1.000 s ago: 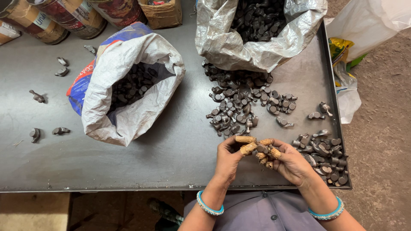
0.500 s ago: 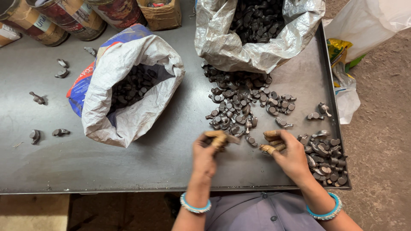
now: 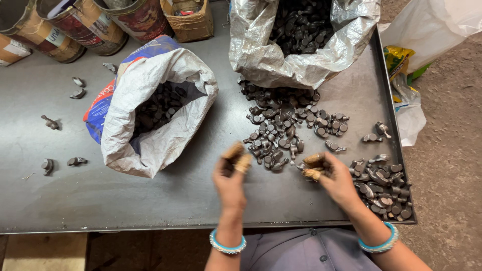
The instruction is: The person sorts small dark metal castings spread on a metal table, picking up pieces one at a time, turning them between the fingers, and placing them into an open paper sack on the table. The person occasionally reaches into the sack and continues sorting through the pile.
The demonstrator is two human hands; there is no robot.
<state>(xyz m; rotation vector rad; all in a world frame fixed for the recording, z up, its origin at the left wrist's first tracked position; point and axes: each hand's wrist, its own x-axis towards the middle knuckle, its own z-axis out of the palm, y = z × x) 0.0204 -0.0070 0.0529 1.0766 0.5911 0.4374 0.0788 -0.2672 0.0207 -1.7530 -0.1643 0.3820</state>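
Both grips are closed: the left hand pinches something small, hidden by taped fingertips, above the worktop, while the right hand clasps a small dark metal part at the edge of the loose pile. These parts look hard, heavy for their size and possibly oily, best pinched across the stem. Two open sacks hold more, too many to count; about six strays lie at left.

Grey metal table carries two open sacks, loose dark metal parts, tins, cardboard box.
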